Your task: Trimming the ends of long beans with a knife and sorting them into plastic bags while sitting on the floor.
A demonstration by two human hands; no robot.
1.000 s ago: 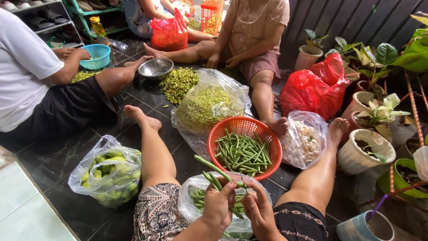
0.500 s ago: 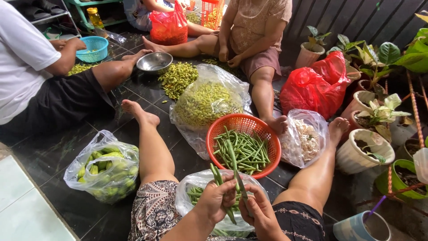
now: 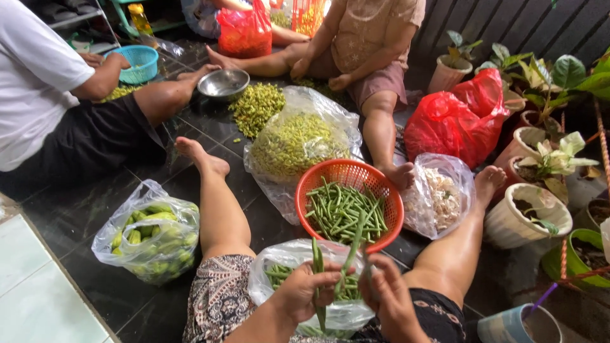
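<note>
Two hands, left (image 3: 304, 293) and right (image 3: 389, 298), closed on long beans (image 3: 348, 251) above a clear bag (image 3: 289, 267) in the lap, beside the red basket (image 3: 387, 190); likely risk: beans slipping from a loose pinch onto the floor (image 3: 267, 219).

Basket (image 3: 384, 184) of beans (image 3: 343, 213) lies beyond the lap bag (image 3: 279, 267).

The orange basket (image 3: 349, 184) is perforated plastic; the clear bag (image 3: 279, 279) is thin glossy film; the bowl (image 3: 223, 84) is shiny metal; the floor (image 3: 95, 203) is glossy dark tile.
</note>
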